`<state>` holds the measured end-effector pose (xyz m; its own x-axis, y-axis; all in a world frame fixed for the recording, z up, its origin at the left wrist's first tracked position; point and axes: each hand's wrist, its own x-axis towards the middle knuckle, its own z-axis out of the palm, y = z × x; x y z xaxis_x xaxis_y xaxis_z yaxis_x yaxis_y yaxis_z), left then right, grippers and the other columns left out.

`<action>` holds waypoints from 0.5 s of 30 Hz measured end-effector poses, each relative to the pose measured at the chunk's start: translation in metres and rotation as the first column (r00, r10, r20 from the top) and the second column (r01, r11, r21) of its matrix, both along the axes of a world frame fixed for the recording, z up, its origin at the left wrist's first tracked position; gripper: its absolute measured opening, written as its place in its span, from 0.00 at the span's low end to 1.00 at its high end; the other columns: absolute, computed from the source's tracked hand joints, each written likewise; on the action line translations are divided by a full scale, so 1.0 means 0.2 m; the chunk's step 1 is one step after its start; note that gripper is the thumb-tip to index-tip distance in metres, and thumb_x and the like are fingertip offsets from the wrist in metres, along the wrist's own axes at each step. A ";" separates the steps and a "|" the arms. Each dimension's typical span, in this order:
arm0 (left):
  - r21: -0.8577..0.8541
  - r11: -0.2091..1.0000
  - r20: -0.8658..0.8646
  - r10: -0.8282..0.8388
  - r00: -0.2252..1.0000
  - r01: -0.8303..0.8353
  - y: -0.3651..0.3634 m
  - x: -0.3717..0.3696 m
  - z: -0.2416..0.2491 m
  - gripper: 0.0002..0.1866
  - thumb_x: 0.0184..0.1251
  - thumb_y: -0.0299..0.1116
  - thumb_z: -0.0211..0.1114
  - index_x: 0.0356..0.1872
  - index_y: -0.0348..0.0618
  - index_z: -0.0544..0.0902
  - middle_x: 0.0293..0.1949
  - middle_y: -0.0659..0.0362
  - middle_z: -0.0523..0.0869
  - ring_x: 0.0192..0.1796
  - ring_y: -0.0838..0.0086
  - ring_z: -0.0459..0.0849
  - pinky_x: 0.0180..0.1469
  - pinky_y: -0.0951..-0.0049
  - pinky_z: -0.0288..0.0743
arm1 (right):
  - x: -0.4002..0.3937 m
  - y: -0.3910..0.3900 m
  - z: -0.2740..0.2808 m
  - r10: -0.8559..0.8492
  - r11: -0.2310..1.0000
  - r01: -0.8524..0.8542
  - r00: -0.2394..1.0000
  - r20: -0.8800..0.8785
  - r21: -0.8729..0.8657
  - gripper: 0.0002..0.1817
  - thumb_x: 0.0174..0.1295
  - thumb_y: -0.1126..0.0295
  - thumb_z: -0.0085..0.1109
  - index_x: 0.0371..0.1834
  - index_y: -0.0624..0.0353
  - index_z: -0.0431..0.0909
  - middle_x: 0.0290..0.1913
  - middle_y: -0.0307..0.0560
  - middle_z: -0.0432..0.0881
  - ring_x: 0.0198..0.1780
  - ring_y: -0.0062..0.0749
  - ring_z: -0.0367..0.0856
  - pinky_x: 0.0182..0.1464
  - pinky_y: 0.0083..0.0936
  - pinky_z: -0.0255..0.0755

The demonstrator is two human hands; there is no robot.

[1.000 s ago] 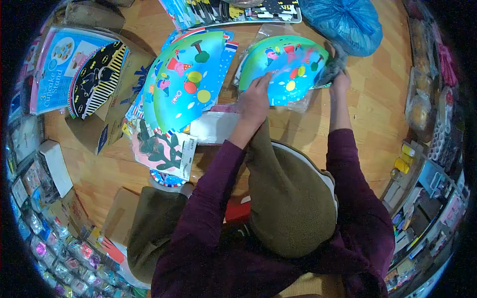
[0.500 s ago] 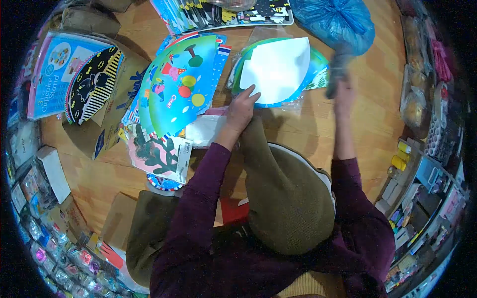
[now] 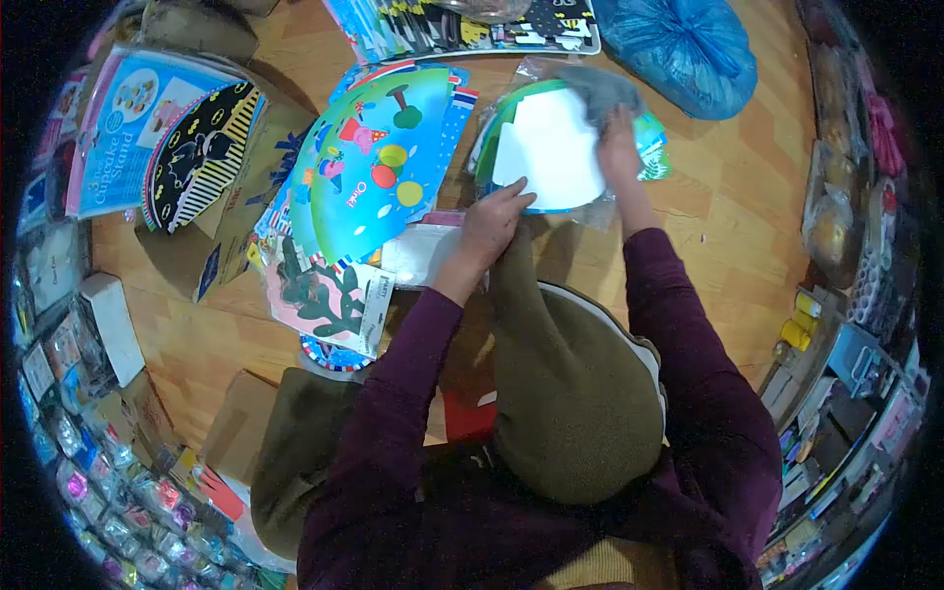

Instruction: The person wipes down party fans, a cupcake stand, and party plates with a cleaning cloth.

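Note:
A white curved card sheet (image 3: 551, 147), face plain, lies on a stack of green and blue printed cards over a clear plastic bag. My left hand (image 3: 490, 228) grips its lower left edge, fingers bent against it. My right hand (image 3: 618, 152) is closed on a grey cloth (image 3: 600, 90), which lies across the sheet's upper right part and hides it. To the left is a fan-shaped pile of blue and green cartoon cards (image 3: 379, 162). Below that pile sits a pink pack with dark green leaf shapes (image 3: 324, 300).
A knotted blue plastic bag (image 3: 683, 59) stands at the upper right. Packs of black and yellow prints (image 3: 472, 29) lie at the top. A cupcake stand pack (image 3: 128, 128) and a black bat-patterned card (image 3: 202, 157) rest on a cardboard box (image 3: 211, 251). Crowded shelves (image 3: 846, 393) curve along the right.
My right hand has brought the grey cloth leftward from beside the stack onto the white sheet. My left hand stays at the sheet's lower edge. The view has shifted slightly.

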<state>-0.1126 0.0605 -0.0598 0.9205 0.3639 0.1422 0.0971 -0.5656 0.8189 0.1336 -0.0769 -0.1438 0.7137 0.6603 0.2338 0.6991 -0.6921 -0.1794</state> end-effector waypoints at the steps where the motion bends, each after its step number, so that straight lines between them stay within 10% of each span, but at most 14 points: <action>1: -0.042 0.999 0.047 0.015 0.999 -0.013 0.00 0.01 0.08 0.11 0.51 0.24 0.54 0.36 0.43 0.80 0.44 0.51 0.79 0.44 0.59 0.79 0.45 0.67 0.74 | 0.12 -0.07 -0.06 -0.044 0.999 0.044 0.999 0.007 0.032 0.21 0.48 0.76 0.46 0.48 0.65 0.70 0.53 0.60 0.69 0.56 0.52 0.65 0.55 0.36 0.61; 3: -0.069 0.996 0.080 0.064 0.995 -0.058 0.06 0.00 0.23 0.11 0.52 0.23 0.55 0.37 0.43 0.80 0.42 0.51 0.80 0.43 0.60 0.79 0.44 0.68 0.74 | 0.27 -0.13 0.05 -0.363 0.928 0.369 0.868 -0.338 -0.049 0.16 0.49 0.73 0.48 0.42 0.63 0.76 0.42 0.59 0.77 0.45 0.52 0.75 0.46 0.34 0.68; 5: -0.239 0.962 0.274 0.195 0.942 -0.130 0.14 -0.02 0.40 0.12 0.52 0.21 0.56 0.38 0.41 0.79 0.39 0.51 0.81 0.39 0.64 0.81 0.39 0.69 0.76 | 0.18 -0.08 0.39 -0.419 0.722 0.604 0.770 -0.482 0.337 0.15 0.50 0.70 0.52 0.40 0.65 0.76 0.34 0.53 0.80 0.35 0.40 0.79 0.38 0.31 0.71; 8: -0.808 0.527 0.063 0.521 0.851 -0.263 0.30 -0.16 0.61 0.08 0.59 0.23 0.55 0.40 0.37 0.77 0.34 0.56 0.81 0.29 0.70 0.83 0.21 0.81 0.73 | 0.36 -0.33 0.21 -0.143 0.356 0.725 0.665 -0.733 0.589 0.12 0.53 0.76 0.49 0.39 0.70 0.75 0.34 0.49 0.78 0.34 0.32 0.78 0.36 0.25 0.71; 9: -0.743 0.517 -0.053 0.588 0.807 -0.425 0.39 -0.23 0.61 0.08 0.61 0.26 0.54 0.40 0.36 0.76 0.34 0.57 0.80 0.25 0.70 0.83 0.15 0.85 0.68 | 0.25 -0.32 0.33 -0.022 0.223 0.775 0.610 -0.792 0.591 0.11 0.54 0.78 0.48 0.39 0.71 0.74 0.34 0.48 0.77 0.34 0.30 0.77 0.36 0.23 0.71; 15: -0.642 0.276 -0.287 0.778 0.559 -0.715 0.71 -0.61 0.40 0.10 0.61 0.28 0.54 0.39 0.31 0.73 0.25 0.53 0.81 0.22 0.70 0.83 0.11 0.85 0.63 | 0.01 -0.40 0.28 -0.066 0.240 0.803 0.574 -0.816 0.545 0.10 0.55 0.79 0.48 0.39 0.70 0.73 0.33 0.47 0.77 0.33 0.30 0.77 0.36 0.22 0.72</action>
<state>-0.2354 0.2020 0.0200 0.1942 0.8970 -0.3971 0.1149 0.3812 0.9173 0.1358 -0.1562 -0.0874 0.9773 -0.1155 -0.1777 -0.1832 -0.0384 -0.9823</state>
